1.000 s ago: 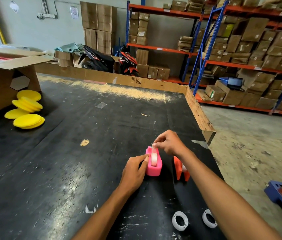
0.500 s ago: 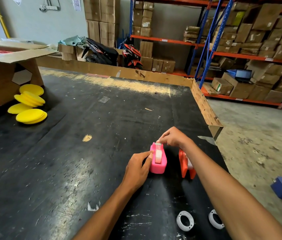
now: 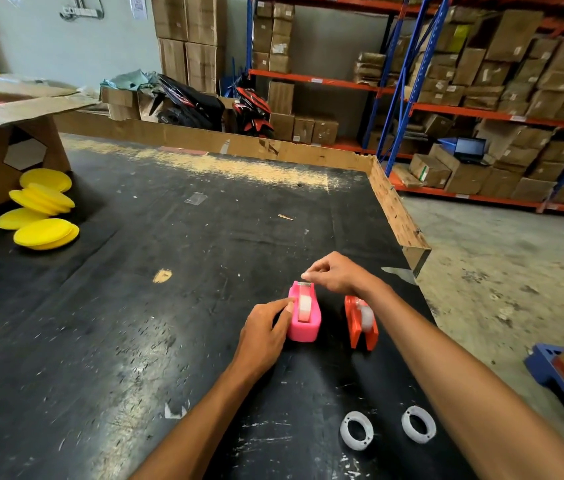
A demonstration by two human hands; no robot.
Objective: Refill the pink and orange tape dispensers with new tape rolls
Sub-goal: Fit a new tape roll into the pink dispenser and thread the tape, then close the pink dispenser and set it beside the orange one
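The pink tape dispenser [image 3: 304, 323] stands on the black table [image 3: 135, 323] with a white tape roll [image 3: 304, 306] seated in it. My left hand [image 3: 263, 334] presses against the dispenser's left side. My right hand [image 3: 337, 275] hovers at its far end, thumb and finger pinched on the loose tape end over the cutter. Just to the right stands the orange tape dispenser [image 3: 360, 323], also with a roll inside, partly behind my right forearm. Two empty white tape cores [image 3: 356, 430] [image 3: 418, 424] lie flat nearer to me.
Several yellow round pads [image 3: 43, 211] lie at the far left beside an open cardboard box [image 3: 3, 140]. A cardboard wall [image 3: 398, 216] edges the table's back and right side. Beyond the right edge are concrete floor, shelving with boxes and a blue pallet [image 3: 557, 368].
My right hand has shifted slightly along the pink dispenser's far end, drawing the tape end to the cutter. The camera has tilted down a little; my left hand stays on the dispenser.
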